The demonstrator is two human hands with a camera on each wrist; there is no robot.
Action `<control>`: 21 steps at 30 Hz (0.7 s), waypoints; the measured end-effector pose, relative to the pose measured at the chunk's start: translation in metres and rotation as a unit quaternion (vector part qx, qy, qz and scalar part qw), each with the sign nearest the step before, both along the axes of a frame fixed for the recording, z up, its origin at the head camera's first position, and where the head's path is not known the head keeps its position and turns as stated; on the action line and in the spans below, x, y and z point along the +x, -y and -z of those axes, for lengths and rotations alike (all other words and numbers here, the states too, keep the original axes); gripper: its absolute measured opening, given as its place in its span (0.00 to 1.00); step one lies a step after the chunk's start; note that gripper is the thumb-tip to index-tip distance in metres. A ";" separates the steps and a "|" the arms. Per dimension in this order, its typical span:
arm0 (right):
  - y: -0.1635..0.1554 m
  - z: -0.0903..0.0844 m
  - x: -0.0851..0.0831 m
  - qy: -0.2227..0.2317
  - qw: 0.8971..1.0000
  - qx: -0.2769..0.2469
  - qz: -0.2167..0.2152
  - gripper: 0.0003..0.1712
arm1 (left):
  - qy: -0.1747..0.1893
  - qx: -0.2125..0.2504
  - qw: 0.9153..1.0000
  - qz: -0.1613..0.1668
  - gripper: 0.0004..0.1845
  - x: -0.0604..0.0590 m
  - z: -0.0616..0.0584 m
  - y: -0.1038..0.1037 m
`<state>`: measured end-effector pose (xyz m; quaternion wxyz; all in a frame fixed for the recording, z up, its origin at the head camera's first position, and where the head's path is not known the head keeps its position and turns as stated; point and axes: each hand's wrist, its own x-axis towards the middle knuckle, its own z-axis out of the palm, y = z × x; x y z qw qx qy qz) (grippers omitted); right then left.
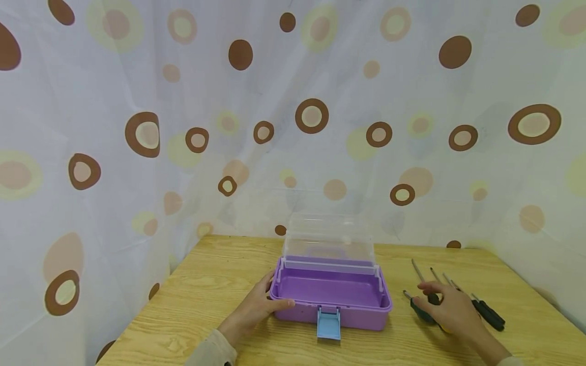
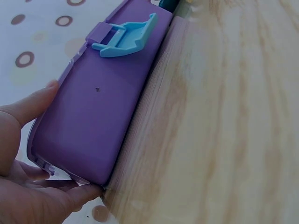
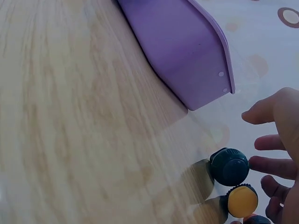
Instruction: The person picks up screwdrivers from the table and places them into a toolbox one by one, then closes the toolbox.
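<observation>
A purple plastic storage box (image 1: 357, 317) stands on the table, its clear lid (image 1: 327, 236) raised at the back. No contents show inside. A light blue latch (image 1: 328, 326) hangs down at the front. My left hand (image 1: 257, 305) grips the box's left end, thumb on the front rim and fingers round the side. To the right of the box, my right hand (image 1: 453, 311) hovers over several screwdrivers with fingers spread and slightly bent. Nearest its fingers are a dark green handle (image 3: 229, 167) and a yellow-ended handle (image 3: 242, 201); contact is unclear.
Further right lies a screwdriver with a black handle (image 1: 489, 315). Other screwdriver shafts (image 1: 417, 269) point toward the back. A white curtain (image 1: 274, 91) with brown and yellow circles hangs behind and beside the wooden table (image 1: 201, 284).
</observation>
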<state>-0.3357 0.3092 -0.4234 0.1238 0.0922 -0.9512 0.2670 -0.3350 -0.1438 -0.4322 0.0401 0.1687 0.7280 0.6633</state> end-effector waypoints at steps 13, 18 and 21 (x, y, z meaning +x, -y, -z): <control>-0.005 0.017 -0.002 -0.006 0.997 0.079 -0.003 0.31 | 0.005 -0.005 1.000 0.002 0.55 0.001 -0.002 0.000; -0.004 0.018 -0.002 -0.003 0.994 0.112 0.010 0.32 | 0.010 -0.006 1.000 -0.009 0.56 0.001 -0.001 -0.001; -0.004 0.017 -0.001 -0.010 0.992 0.125 0.009 0.32 | 0.011 -0.007 1.000 -0.014 0.57 0.001 0.000 -0.001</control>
